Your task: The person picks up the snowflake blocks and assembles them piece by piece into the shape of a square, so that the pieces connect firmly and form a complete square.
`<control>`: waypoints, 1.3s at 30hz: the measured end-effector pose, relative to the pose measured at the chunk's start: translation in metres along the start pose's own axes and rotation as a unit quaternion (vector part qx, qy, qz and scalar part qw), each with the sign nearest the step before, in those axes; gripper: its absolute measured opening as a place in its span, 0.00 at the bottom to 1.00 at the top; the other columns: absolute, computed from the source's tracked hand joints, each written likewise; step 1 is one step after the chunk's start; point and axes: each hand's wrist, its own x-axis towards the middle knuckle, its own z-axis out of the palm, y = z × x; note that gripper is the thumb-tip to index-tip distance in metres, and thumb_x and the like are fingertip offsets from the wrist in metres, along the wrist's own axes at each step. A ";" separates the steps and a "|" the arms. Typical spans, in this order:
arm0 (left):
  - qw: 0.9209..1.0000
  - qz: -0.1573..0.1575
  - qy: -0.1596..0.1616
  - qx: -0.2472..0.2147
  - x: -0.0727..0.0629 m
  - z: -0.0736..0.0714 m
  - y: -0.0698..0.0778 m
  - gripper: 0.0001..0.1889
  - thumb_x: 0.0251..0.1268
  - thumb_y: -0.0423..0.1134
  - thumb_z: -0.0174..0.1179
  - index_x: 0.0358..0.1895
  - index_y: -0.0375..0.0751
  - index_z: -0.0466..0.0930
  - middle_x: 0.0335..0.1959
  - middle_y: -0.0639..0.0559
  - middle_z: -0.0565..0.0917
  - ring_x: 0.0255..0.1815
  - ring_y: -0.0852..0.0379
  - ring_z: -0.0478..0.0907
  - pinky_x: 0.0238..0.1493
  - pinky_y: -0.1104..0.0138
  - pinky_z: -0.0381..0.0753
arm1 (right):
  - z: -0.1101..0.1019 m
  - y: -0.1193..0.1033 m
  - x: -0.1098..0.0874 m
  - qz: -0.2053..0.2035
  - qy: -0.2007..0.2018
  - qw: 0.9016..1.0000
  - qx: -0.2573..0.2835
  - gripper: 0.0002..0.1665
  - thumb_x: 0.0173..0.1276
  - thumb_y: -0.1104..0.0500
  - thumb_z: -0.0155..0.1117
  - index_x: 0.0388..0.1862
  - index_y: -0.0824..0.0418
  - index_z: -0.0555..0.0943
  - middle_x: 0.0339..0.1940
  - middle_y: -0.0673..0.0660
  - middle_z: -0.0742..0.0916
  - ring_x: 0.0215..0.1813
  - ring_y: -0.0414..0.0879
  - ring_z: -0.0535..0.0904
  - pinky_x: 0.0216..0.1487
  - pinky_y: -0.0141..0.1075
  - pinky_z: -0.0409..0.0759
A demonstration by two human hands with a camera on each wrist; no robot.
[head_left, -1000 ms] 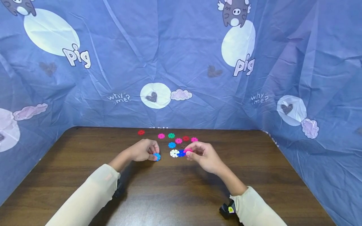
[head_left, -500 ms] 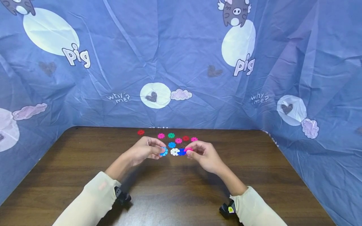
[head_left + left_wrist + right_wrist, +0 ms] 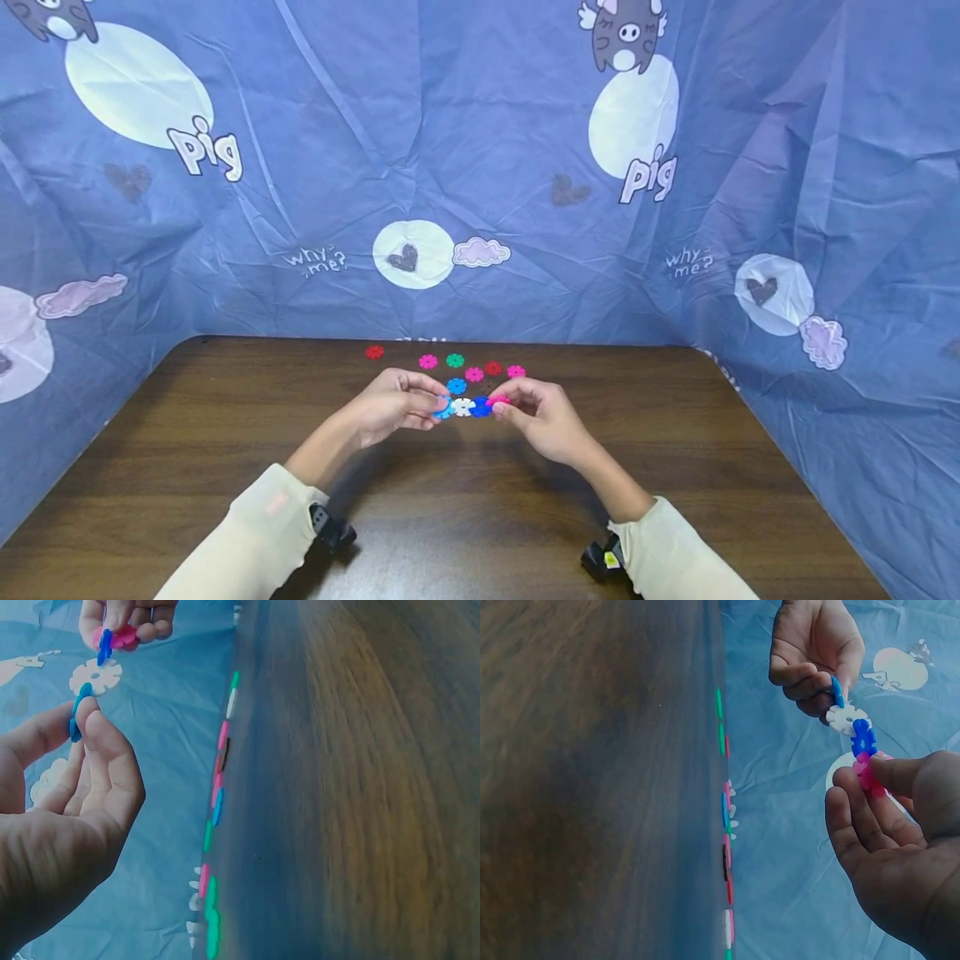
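My left hand pinches a light blue snowflake disc between thumb and fingers. In my right hand a pink snowflake disc is held by thumb and fingertips. That pink disc joins a dark blue one, which in turn joins a white one, making a short chain held above the table. The light blue disc's edge meets the white disc's free side, set across it in both wrist views. Fingers cover part of the light blue and pink discs.
Loose snowflake discs lie on the brown table beyond the hands: a light blue one, a green one, a red one and several others. A blue printed cloth hangs behind the table and at both sides.
My left hand has moved right with the light blue disc, bringing it from apart to the white disc's edge. The right hand has stayed nearly still with the chain.
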 end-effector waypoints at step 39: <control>0.997 0.050 0.053 -0.036 -0.002 0.043 -0.002 0.09 0.61 0.20 0.64 0.45 0.19 0.81 0.30 0.48 0.87 0.26 0.56 0.83 0.31 0.69 0.85 | 0.013 -0.005 -0.004 0.044 -0.017 0.995 0.092 0.05 0.71 0.67 0.68 0.41 0.70 0.86 0.40 0.71 0.89 0.42 0.71 0.86 0.46 0.53 0.87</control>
